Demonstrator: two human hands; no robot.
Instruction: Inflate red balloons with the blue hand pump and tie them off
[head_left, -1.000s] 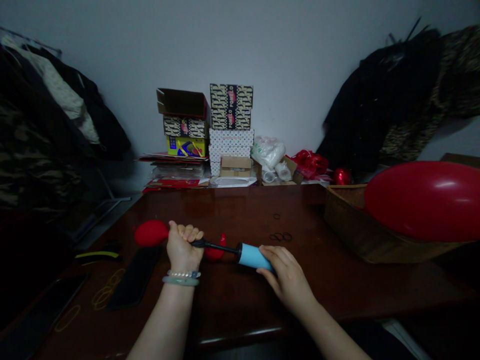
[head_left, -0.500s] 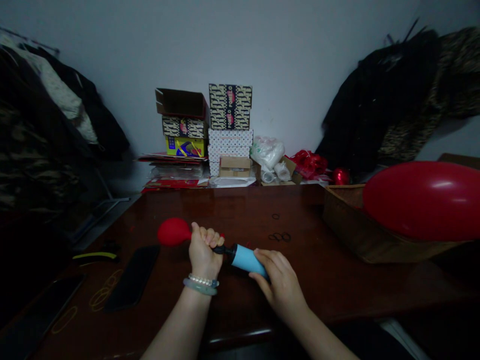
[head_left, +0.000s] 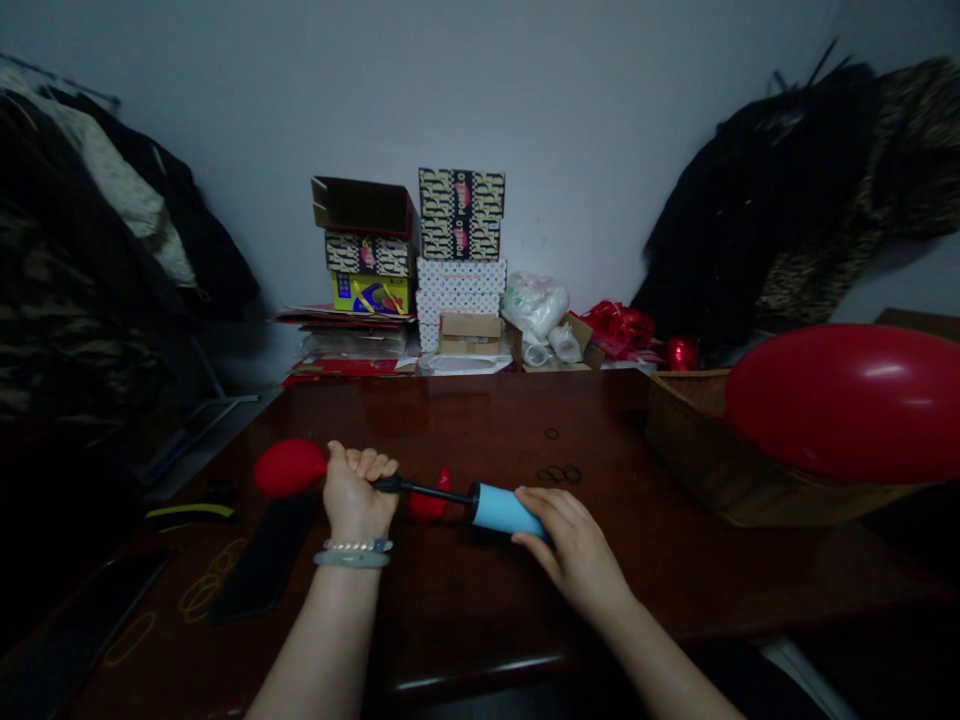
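My left hand (head_left: 358,497) is closed around the black end of a balloon pump, with the neck of a small, partly filled red balloon (head_left: 290,468) in the same fist. The balloon bulges out to the left of the thumb. A thin black rod runs from this fist to the pump's light blue barrel (head_left: 504,509), which my right hand (head_left: 581,545) grips at its far end. Behind the rod, a flat red balloon (head_left: 428,503) lies on the table. How the balloon's neck sits on the pump is hidden by my fingers.
On the dark table (head_left: 480,610) lie black rubber bands (head_left: 559,474), tan rubber bands (head_left: 212,580) and a dark phone (head_left: 266,560). At right, a woven basket (head_left: 720,490) bears a big red balloon (head_left: 847,400). Stacked boxes (head_left: 461,290) stand by the wall.
My left hand has moved left with the small balloon, and the pump's rod now shows drawn out of the barrel. My right hand has shifted slightly right. The flat balloon is uncovered.
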